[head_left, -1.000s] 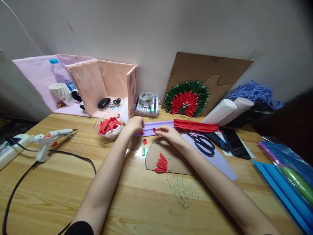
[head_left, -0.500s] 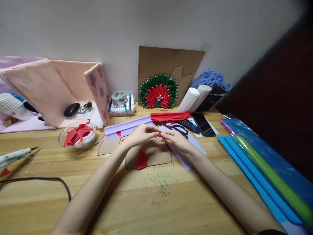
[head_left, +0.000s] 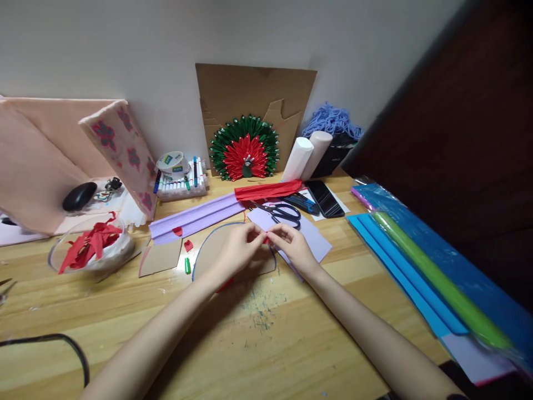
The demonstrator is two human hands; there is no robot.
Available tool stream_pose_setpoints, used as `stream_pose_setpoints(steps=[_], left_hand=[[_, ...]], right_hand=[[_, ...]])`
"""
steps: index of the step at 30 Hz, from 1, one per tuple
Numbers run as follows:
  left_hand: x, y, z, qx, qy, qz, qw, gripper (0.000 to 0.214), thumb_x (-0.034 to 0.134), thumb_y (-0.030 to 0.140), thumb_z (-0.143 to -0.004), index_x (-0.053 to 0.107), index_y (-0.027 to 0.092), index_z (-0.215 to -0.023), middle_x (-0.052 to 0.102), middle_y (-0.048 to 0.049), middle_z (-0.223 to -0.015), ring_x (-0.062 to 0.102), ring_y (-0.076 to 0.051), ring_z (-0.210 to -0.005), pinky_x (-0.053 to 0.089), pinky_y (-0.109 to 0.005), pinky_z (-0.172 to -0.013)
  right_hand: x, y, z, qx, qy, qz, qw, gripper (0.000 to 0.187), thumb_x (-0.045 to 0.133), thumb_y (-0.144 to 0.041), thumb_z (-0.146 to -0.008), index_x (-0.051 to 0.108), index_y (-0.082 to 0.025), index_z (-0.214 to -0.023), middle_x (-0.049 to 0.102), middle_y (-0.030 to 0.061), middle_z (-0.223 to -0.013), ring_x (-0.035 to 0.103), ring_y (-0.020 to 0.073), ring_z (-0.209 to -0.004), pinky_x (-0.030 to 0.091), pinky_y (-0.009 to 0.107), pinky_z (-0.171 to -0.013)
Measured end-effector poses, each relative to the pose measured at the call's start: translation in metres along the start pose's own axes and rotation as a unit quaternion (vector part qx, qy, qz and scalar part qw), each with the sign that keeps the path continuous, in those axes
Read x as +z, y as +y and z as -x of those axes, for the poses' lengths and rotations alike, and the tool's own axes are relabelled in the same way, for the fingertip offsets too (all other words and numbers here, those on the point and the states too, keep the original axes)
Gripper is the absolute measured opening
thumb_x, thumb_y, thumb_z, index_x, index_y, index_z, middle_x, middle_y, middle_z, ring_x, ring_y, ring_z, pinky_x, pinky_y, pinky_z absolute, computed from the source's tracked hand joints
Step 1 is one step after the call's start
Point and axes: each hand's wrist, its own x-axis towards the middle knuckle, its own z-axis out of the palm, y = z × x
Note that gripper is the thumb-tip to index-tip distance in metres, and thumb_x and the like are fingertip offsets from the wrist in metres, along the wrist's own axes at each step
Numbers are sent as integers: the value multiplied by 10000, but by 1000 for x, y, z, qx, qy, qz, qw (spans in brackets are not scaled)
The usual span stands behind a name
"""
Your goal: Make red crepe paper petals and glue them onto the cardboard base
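Between the fingertips of my left hand [head_left: 240,244] and my right hand [head_left: 290,243] is a small piece of red crepe paper [head_left: 266,238]; both hands pinch it. They are just above a rounded piece of cardboard [head_left: 211,248] with a blue outline, which my left hand and forearm partly cover. Beneath my left forearm shows a bit of another red paper piece [head_left: 226,285] on the cardboard. Black-handled scissors [head_left: 287,213] lie behind my right hand on light purple paper [head_left: 315,235]. A smaller cardboard piece [head_left: 161,258] lies to the left, near a green marker cap [head_left: 187,265].
A clear bowl [head_left: 51,256] with red paper scraps stands left. Folded purple crepe paper [head_left: 195,218] and a red strip [head_left: 266,191] lie behind. A marker box [head_left: 183,189], peacock craft [head_left: 245,153] and phone [head_left: 326,199] are farther back. Blue and green rolls [head_left: 441,278] line the right.
The view has turned right, so the surroundings sit farther left. My hands have come lower and nearer the cardboard, still pinching the red paper. The green cap now shows.
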Motion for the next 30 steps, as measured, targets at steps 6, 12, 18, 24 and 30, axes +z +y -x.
stream_pose_setpoints(steps=[6, 12, 18, 24, 30], left_hand=[[10, -8, -2, -21, -24, 61, 998, 122, 589, 270, -766, 598, 152, -789, 663, -40, -780, 602, -152, -711, 449, -241, -654], [4, -7, -5, -31, -20, 73, 997, 151, 569, 279, -796, 622, 142, -758, 655, -54, -775, 595, -158, -729, 453, -260, -685], [5, -10, -4, -64, -46, 128, 989, 170, 583, 282, -782, 615, 129, -715, 659, -55, -723, 599, -142, -659, 461, -250, -639], [6, -9, -1, -65, -37, 136, 988, 165, 635, 284, -749, 619, 135, -819, 659, -40, -670, 601, -131, -596, 458, -237, -563], [4, -5, 1, -36, -6, 141, 989, 180, 611, 238, -774, 592, 161, -935, 684, -50, -774, 657, -153, -704, 504, -263, -657]], right_hand=[[-2, -2, 0, 1, 31, 31, 999, 253, 656, -426, -743, 588, -182, -746, 584, 3, -708, 531, 129, -631, 441, 245, -570], [-3, -4, 2, 3, 53, 24, 998, 275, 646, -454, -739, 556, -195, -730, 553, -10, -668, 523, 128, -617, 442, 243, -557], [-4, 0, 4, -43, 28, 22, 998, 218, 672, -346, -751, 588, -220, -908, 628, 26, -897, 608, 156, -809, 498, 272, -712], [-5, -2, 6, -105, 21, 81, 991, 67, 623, -275, -802, 653, -218, -821, 638, 31, -853, 613, 171, -824, 511, 295, -736], [-5, -11, 5, -99, 33, 65, 992, 74, 635, -262, -785, 677, -208, -811, 660, 38, -832, 624, 169, -789, 518, 299, -722]])
